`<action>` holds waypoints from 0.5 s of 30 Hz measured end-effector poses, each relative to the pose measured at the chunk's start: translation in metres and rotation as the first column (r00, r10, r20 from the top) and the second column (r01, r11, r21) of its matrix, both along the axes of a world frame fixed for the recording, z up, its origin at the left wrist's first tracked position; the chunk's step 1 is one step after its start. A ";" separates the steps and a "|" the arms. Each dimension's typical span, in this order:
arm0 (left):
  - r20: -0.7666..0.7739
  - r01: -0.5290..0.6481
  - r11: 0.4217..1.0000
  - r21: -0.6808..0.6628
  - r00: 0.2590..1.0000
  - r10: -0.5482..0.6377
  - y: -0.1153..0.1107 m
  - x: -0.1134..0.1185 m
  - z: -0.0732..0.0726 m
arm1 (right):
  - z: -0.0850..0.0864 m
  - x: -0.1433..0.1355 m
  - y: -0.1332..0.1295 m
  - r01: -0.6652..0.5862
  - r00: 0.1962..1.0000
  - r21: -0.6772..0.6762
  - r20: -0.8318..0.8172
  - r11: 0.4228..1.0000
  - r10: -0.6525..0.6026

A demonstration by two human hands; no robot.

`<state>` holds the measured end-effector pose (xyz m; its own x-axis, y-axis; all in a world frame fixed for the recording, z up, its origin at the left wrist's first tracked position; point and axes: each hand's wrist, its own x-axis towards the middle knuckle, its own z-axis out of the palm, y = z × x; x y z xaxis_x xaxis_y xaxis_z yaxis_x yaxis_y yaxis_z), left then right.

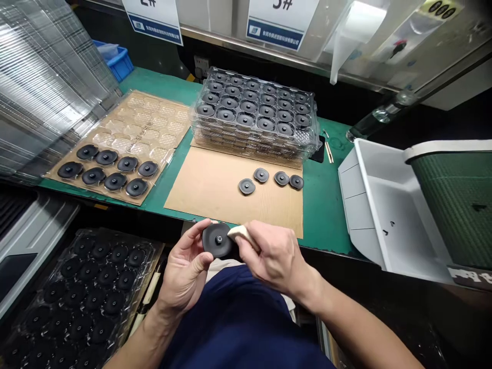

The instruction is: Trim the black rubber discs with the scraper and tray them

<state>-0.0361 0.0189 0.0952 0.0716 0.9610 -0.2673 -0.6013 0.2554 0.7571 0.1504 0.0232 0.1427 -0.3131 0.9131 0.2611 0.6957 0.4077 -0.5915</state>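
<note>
Nearest you, your left hand (182, 274) is partly closed around the rim of a black disc (211, 246), thumb at its lower edge and fingers around the far side, with the raised centre facing up. Your right hand (274, 251) is closed on a folded pale cloth (242, 233), whose tip meets the disc's right edge. Both hands are in front of the near edge of the green surface (323, 210). Down to your left, below that edge, sits a lower tray (148, 253) packed with dark discs. Just past your hands, a cardboard sheet (207, 179) reaches the near edge, giving you a flat bare stretch before the four loose discs (244, 189) in its far right part. A green strip separates the cardboard from the grey bin (369, 241) on your right; on your left, another strip runs beside a shallow tray (128, 118) with eight discs in its two nearest rows and bare pockets behind. Farther on, a stack of filled trays (246, 136) covers the cardboard's far edge, and a blue bin (122, 64) stands at far left.
</note>
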 end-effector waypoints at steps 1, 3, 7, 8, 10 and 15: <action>0.006 0.013 1.000 -0.011 1.000 -0.013 0.000 -0.001 -0.002 | -0.001 0.001 0.000 -0.022 1.000 -0.014 -0.012 1.000 0.022; 0.021 0.035 0.999 -0.022 0.999 -0.035 0.000 -0.002 -0.004 | -0.001 0.003 0.001 -0.112 0.993 -0.045 -0.053 0.993 0.110; 0.050 0.100 0.994 -0.031 0.994 -0.099 0.000 -0.003 -0.005 | -0.002 0.008 0.001 -0.060 0.998 -0.043 -0.026 0.997 0.059; 0.062 0.119 0.992 -0.046 0.991 -0.116 0.000 -0.004 -0.005 | -0.002 0.009 0.001 -0.049 0.999 -0.053 -0.019 0.997 0.048; 0.094 0.152 0.986 -0.075 0.985 -0.144 -0.001 -0.005 -0.006 | -0.002 0.011 0.001 -0.114 0.993 -0.086 -0.036 0.990 0.111; 0.149 0.226 0.968 -0.105 0.966 -0.210 -0.002 -0.008 -0.011 | -0.004 0.015 0.001 -0.094 0.995 -0.064 -0.028 0.994 0.093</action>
<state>-0.0443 0.0174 0.0840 0.3193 0.8794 -0.3530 -0.6156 0.4757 0.6282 0.1652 0.0245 0.1390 -0.3921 0.8953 0.2111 0.6410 0.4306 -0.6354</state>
